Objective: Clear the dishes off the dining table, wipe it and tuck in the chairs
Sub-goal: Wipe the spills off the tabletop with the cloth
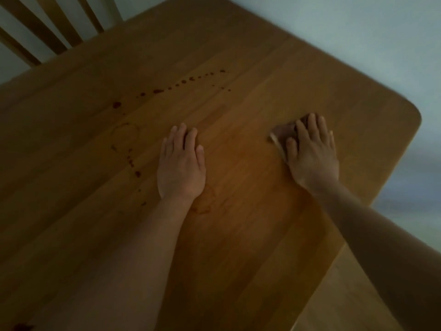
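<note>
Head cam is pretty dim, but from the left: a chair [35, 25] back cut off at the top corner, then dark drips [157, 91] and a faint ring [125, 132] on the table [238, 235], and the left hand [181, 166] lying flat, its straight fingers holding nothing. Over near the table's right edge, the right hand [312, 154] presses flat on a small cloth [284, 132] with its fingers spread, and most of that cloth is hidden underneath.

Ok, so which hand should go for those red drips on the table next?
Probably the right hand: it presses the cloth flat on the table. The left hand lies nearer the red drips but is bare, flat on the wood, so it could only brace.
</note>
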The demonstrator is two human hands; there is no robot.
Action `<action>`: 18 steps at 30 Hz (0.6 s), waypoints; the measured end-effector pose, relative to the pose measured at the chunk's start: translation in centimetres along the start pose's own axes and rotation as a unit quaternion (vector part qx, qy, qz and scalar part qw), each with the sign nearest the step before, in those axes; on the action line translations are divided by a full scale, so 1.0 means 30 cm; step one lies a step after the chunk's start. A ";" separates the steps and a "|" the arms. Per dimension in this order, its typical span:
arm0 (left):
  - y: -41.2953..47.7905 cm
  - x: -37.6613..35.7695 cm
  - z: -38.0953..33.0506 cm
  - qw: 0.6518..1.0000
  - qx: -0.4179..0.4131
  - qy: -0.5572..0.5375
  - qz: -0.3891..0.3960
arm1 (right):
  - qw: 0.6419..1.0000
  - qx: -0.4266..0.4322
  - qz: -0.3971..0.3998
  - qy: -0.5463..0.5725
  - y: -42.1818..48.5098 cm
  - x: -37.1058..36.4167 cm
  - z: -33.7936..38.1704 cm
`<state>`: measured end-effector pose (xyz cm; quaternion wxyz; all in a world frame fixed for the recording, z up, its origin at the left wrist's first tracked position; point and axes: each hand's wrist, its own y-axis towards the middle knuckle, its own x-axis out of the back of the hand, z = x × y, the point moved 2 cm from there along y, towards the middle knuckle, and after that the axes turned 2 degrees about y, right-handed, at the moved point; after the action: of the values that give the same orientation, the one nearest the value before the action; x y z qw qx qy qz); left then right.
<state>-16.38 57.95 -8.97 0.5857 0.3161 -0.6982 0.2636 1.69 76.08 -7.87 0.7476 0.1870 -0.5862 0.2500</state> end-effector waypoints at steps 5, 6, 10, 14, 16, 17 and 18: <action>-0.002 -0.003 0.001 1.000 -0.006 -0.007 -0.009 | 1.000 0.005 0.012 0.006 0.146 -0.050 0.175; -0.003 -0.002 0.002 1.000 -0.008 -0.010 -0.014 | 0.999 0.041 0.017 0.012 0.119 -0.060 0.226; -0.004 0.000 0.004 1.000 -0.007 -0.020 -0.006 | 0.977 0.209 0.047 0.008 -0.098 -0.074 0.296; 0.029 0.028 0.019 0.999 0.005 -0.032 -0.006 | 0.973 0.223 0.053 0.018 -0.144 -0.058 0.128; 0.075 0.053 0.037 0.999 0.002 -0.039 -0.014 | 0.984 0.176 0.036 0.018 -0.054 -0.044 0.070; 0.096 0.057 0.047 0.999 0.001 -0.047 -0.016 | 0.988 0.150 0.027 0.016 0.004 -0.040 0.059; 0.113 0.055 0.058 0.998 0.000 -0.054 -0.018 | 0.992 0.124 0.021 0.011 0.071 -0.041 0.057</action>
<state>-20.24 58.69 -7.63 0.5517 0.3421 -0.7233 0.2353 -1.14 76.62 -8.68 0.7197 0.2631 -0.5459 0.3387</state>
